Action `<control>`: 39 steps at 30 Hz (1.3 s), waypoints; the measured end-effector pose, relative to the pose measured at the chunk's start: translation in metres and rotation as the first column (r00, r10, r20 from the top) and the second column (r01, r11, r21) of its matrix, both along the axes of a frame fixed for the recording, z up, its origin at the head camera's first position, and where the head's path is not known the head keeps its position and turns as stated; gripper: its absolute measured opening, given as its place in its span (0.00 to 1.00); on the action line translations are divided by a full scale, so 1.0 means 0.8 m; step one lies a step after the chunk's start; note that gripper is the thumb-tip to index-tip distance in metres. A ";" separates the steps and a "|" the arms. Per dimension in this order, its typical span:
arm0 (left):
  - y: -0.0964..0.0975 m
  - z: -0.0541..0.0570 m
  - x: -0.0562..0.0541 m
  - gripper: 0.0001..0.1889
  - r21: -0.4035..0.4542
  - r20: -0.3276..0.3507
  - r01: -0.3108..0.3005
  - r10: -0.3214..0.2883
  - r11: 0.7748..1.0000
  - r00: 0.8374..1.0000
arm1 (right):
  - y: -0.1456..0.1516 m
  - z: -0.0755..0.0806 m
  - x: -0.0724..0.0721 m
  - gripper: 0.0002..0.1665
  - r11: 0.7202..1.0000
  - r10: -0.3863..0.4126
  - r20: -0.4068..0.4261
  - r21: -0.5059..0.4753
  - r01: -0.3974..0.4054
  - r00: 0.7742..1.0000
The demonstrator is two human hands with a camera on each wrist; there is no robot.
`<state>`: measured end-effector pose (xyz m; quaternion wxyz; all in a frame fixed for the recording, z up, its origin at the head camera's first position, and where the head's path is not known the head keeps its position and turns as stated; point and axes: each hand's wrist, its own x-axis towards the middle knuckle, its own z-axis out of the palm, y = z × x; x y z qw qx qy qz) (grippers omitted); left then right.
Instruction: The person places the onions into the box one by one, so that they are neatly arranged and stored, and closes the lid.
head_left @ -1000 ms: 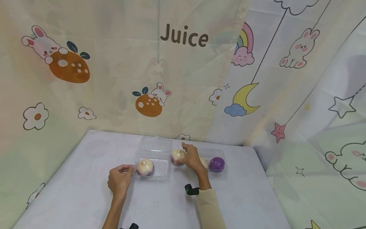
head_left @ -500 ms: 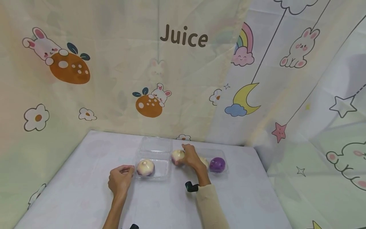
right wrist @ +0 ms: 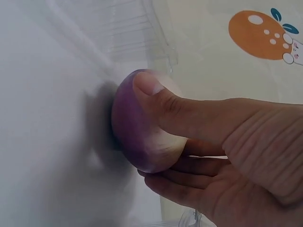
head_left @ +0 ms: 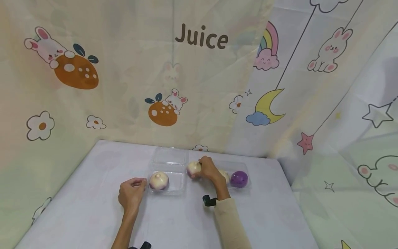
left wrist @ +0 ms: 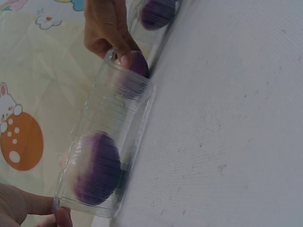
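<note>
My right hand [head_left: 211,170] grips a purple-and-cream turnip [right wrist: 147,127], its thumb on one side and its fingers on the other. This turnip is between two clear plastic boxes; whether it touches the table cannot be told. At the left, an open clear plastic box [head_left: 177,183] holds another turnip [head_left: 159,181], cream end up, in its left half. My left hand [head_left: 132,194] pinches that box's left edge between thumb and finger, as the left wrist view shows. Behind my right hand, a second clear box [head_left: 244,166] holds a cream-topped turnip [head_left: 224,175], partly hidden, and a purple-side-up one [head_left: 239,179].
The boxes stand toward the back of a table [head_left: 174,221] with a white cloth. Printed cloth curtains [head_left: 124,86] hang behind and at the sides. The open box's lid [head_left: 169,156] lies folded back toward the rear curtain.
My right hand's raised fingers have come down and curled round the turnip. The left hand keeps its hold on the box edge. The head view has shifted slightly.
</note>
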<state>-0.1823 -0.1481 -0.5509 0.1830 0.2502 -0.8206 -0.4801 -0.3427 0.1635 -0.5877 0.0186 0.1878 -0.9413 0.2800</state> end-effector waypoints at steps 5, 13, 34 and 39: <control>0.000 0.001 -0.001 0.08 0.005 -0.003 0.003 -0.003 1.000 1.000 | 0.000 0.003 0.003 0.35 1.000 0.007 -0.006 0.021 -0.007 1.000; -0.001 0.001 -0.001 0.09 0.001 -0.010 0.013 -0.013 1.000 1.000 | -0.001 0.000 0.003 0.33 1.000 -0.008 0.003 0.008 0.008 1.000; -0.003 0.000 0.000 0.08 -0.001 -0.009 0.048 -0.048 0.999 0.999 | 0.013 0.008 0.001 0.49 0.995 -0.029 0.006 -0.092 0.030 1.000; -0.002 -0.001 0.002 0.08 -0.001 -0.015 0.053 -0.053 0.999 0.998 | 0.021 0.001 -0.004 0.43 0.990 0.009 -0.028 -0.142 -0.013 1.000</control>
